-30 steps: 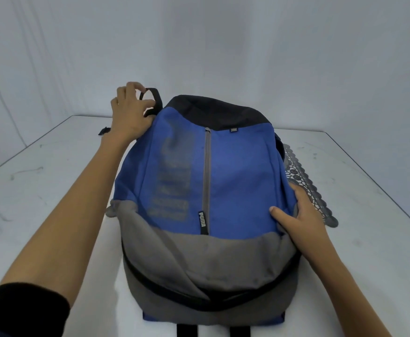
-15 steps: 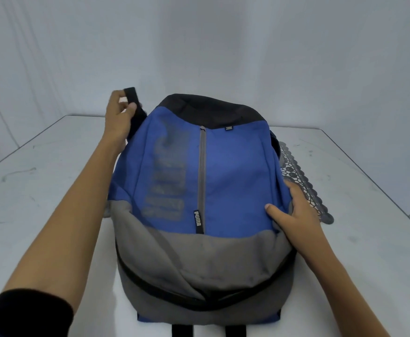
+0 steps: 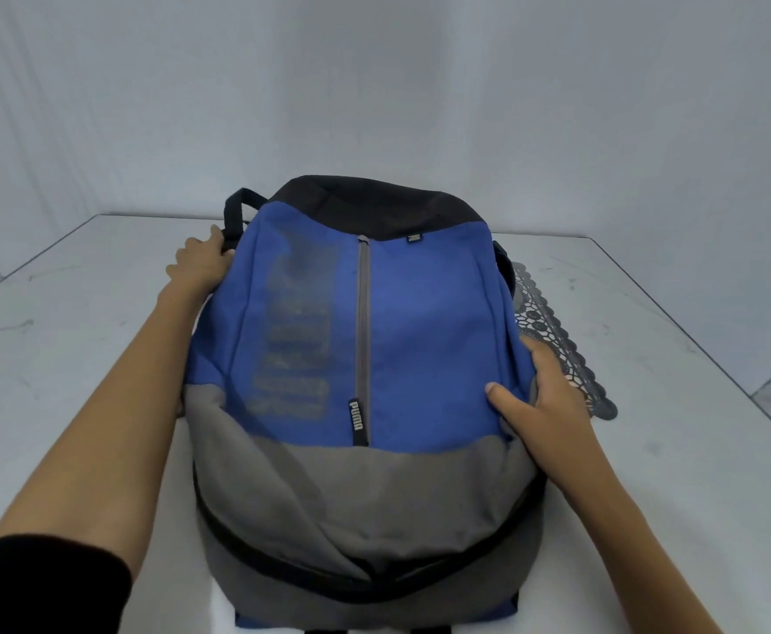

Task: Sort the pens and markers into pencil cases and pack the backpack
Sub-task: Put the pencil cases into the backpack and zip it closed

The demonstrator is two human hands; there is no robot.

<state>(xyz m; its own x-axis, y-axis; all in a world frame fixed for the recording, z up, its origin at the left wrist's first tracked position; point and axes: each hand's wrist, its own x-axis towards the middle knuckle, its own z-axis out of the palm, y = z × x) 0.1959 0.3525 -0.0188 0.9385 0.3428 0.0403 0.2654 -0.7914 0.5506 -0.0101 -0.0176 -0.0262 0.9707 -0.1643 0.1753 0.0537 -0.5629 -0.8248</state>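
Note:
A blue, grey and black backpack [image 3: 420, 322] lies front side up in the middle of the white table [image 3: 77, 359], with its front zipper closed. My left hand [image 3: 198, 265] holds its upper left edge beside the black top strap [image 3: 235, 208]; the fingertips are hidden behind the fabric. My right hand [image 3: 543, 395] grips the right side of the bag, thumb on the blue front and fingers round the edge. No pens, markers or pencil cases are in view.
A dark lace-patterned mat [image 3: 557, 350] lies on the table under and to the right of the bag. The table's right edge [image 3: 694, 340] runs close by, and white walls stand behind.
My left hand let go of the black strap it was pinching and dropped lower onto the bag's upper left edge. The right hand kept its hold.

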